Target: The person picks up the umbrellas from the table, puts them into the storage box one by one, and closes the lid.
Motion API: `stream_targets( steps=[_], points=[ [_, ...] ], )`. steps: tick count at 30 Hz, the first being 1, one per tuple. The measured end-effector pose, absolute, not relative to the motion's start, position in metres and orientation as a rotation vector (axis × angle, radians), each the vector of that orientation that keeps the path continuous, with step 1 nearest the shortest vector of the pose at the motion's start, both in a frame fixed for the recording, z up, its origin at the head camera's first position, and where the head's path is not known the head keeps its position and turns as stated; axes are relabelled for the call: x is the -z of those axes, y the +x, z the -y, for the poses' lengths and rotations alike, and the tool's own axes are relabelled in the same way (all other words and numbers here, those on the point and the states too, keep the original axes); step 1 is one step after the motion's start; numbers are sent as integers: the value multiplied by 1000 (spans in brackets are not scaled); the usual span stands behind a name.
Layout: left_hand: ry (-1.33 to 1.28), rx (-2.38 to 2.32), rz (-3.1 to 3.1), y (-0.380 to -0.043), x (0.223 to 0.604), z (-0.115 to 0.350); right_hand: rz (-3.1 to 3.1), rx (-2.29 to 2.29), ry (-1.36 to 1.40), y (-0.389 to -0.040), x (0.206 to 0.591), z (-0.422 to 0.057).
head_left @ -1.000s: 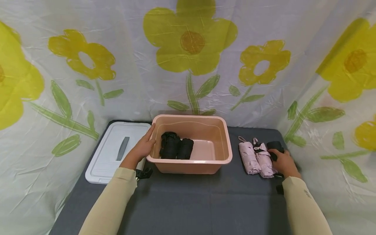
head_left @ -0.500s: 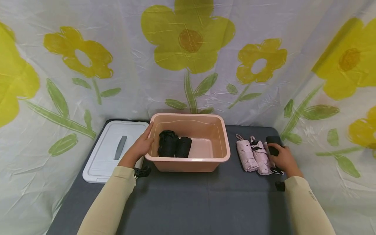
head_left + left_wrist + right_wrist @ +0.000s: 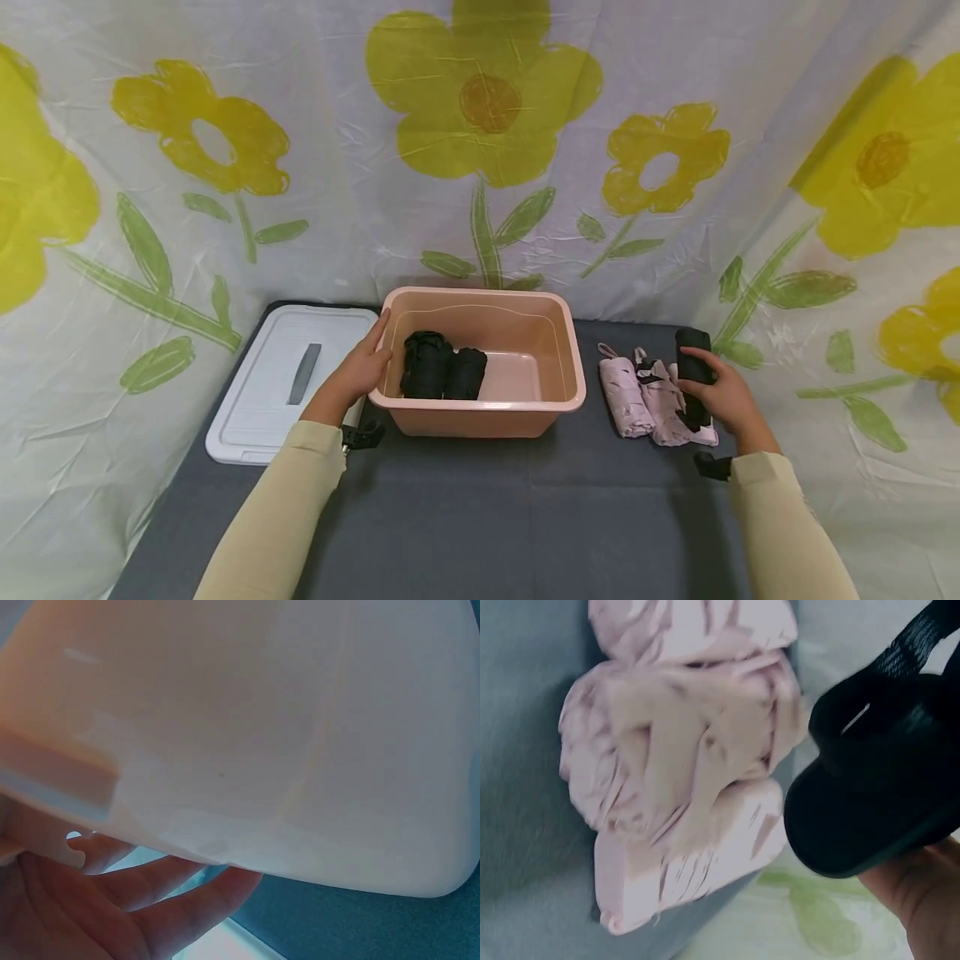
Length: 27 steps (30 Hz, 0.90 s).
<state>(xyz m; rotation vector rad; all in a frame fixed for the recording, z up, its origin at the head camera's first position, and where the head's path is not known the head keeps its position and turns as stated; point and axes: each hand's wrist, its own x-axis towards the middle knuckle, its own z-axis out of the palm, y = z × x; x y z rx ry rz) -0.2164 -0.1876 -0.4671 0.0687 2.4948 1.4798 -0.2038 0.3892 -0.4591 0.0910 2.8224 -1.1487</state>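
My right hand [image 3: 727, 400] grips a black folding umbrella [image 3: 695, 367] above the right end of the table. Its dark end and strap [image 3: 911, 656] fill the right of the right wrist view. Next to it lie a pink folded umbrella [image 3: 626, 396] and a second pink one [image 3: 663, 404] with loose folds. A third pink bundle [image 3: 697, 851] shows in the right wrist view, partly hidden in the head view. My left hand [image 3: 362, 367] rests against the left side of a peach plastic bin [image 3: 472, 425], fingers [image 3: 199, 907] extended along its outer wall. Two black rolled umbrellas [image 3: 442, 367] lie inside.
A white lid [image 3: 258, 400] with a grey handle [image 3: 305, 373] lies left of the bin, partly under my left arm. Dark grey cloth [image 3: 525, 517] covers the table. A flowered curtain [image 3: 330, 208] stands close behind and along both sides.
My right hand has taken the black umbrella up from beside the pink ones and tilted it more upright. My left hand stays at the bin. The head view has shifted slightly.
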Motion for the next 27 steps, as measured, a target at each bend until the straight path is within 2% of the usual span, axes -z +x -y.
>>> stream_targets(
  steps=[16,27],
  points=[
    [51,-1535,-2456,-216,470,190,-2519,1550,-52,-201,431,-356],
    [56,-1566,-2430,-216,471,189,-2423,1604,-221,-202,408,-327]
  ],
)
